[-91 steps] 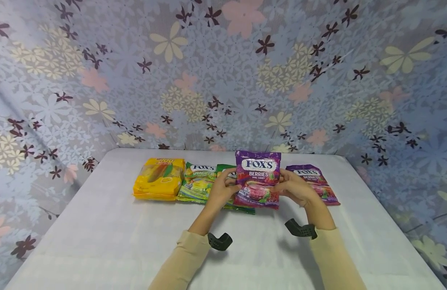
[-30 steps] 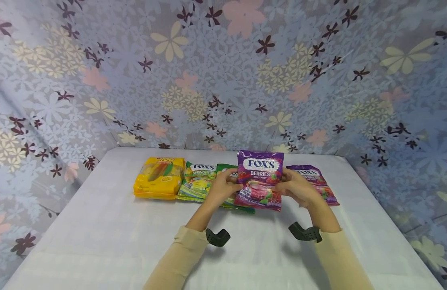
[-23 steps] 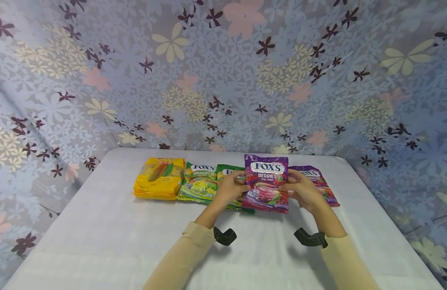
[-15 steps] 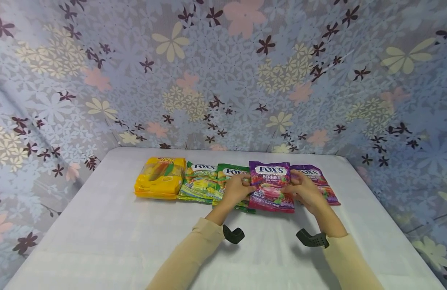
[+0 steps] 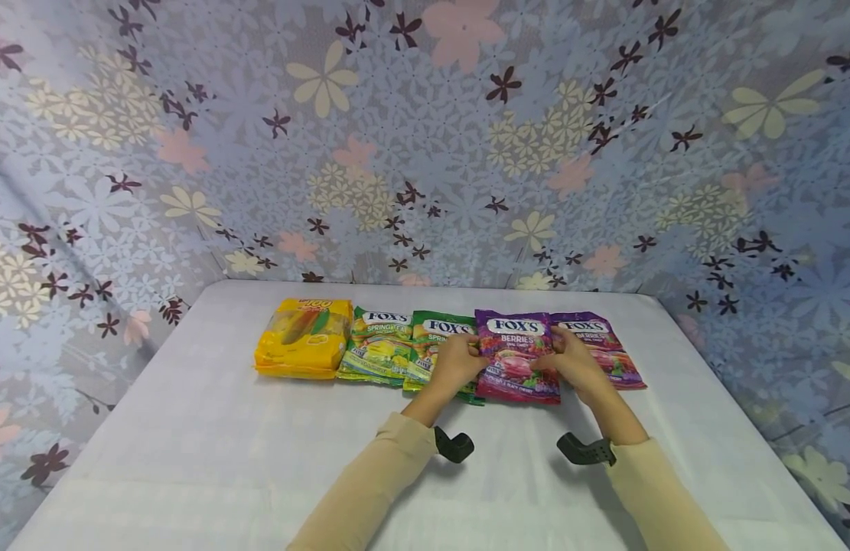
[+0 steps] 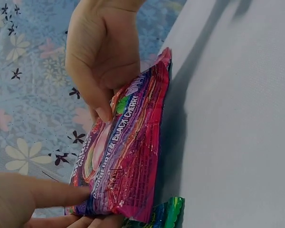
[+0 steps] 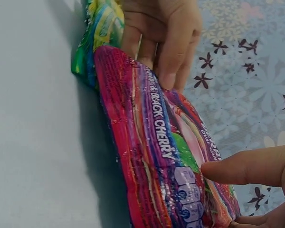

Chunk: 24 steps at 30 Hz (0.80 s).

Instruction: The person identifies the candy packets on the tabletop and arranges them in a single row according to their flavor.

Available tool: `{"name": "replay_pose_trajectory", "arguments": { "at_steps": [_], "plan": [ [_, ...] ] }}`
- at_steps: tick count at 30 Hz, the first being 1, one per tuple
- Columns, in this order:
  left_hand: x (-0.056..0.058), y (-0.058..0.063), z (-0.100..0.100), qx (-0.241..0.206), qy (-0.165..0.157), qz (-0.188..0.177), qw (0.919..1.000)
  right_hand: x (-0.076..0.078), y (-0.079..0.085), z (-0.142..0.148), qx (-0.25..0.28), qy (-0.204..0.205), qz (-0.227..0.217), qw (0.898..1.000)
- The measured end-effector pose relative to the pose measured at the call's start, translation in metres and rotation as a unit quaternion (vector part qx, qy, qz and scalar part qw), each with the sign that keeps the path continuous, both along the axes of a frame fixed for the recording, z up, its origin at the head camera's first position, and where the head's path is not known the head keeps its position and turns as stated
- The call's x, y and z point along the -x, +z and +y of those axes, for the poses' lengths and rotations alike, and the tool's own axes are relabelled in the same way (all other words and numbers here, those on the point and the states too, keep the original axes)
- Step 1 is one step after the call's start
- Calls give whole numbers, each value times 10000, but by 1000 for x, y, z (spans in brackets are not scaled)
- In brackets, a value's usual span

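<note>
Both hands hold a purple Fox's Berries candy bag (image 5: 516, 358) by its two sides. The left hand (image 5: 452, 367) pinches the left side, thumb on the front and fingers behind, as the left wrist view also shows. On the opposite edge, the right hand (image 5: 576, 366) has its thumb (image 7: 237, 170) pressed on the bag's printed face. The bag is close over the table, between a green Fox's Spring Tea bag (image 5: 425, 371) and a second purple Berries bag (image 5: 613, 360). Its edges overlap both neighbours in the head view.
Left of these in the row lie another Spring Tea bag (image 5: 378, 353) and a thick yellow packet (image 5: 304, 340) with a mango picture. A white cloth covers the table (image 5: 259, 459). Behind it hangs a floral curtain (image 5: 425, 153). Each wrist wears a black strap mount.
Both hands have brought the purple Berries candy bag down and to the right, from in front of the green bag to the spot beside it. The other bags have stayed put.
</note>
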<state>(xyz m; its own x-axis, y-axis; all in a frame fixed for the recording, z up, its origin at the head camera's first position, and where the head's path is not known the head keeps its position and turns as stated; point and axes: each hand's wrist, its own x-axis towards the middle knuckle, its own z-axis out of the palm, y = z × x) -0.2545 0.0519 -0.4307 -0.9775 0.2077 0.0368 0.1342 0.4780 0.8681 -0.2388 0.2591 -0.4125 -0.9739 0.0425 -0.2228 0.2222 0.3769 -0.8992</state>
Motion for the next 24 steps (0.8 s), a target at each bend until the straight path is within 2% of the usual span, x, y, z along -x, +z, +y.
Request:
{"name": "replay_pose_trajectory", "arguments": {
  "at_steps": [4, 8, 12, 17, 24],
  "plan": [
    [-2, 1, 2, 522, -136, 141, 9984, 1, -5, 1, -372, -31, -6, 9993],
    [-3, -1, 6, 782, -198, 237, 9965, 1, -10, 1, -851, -9, 50, 9964],
    [-4, -4, 9, 992, -125, 597, 9932, 2, -15, 0, -1209, 8, 227, 9924],
    [-6, -5, 10, 1409, -33, 1004, 9849, 2, -17, -2, -1595, 108, 452, 9861],
    [-10, 0, 12, 1849, -66, 1016, 9775, 3, -18, 0, -1825, 252, 555, 9813]
  ]
}}
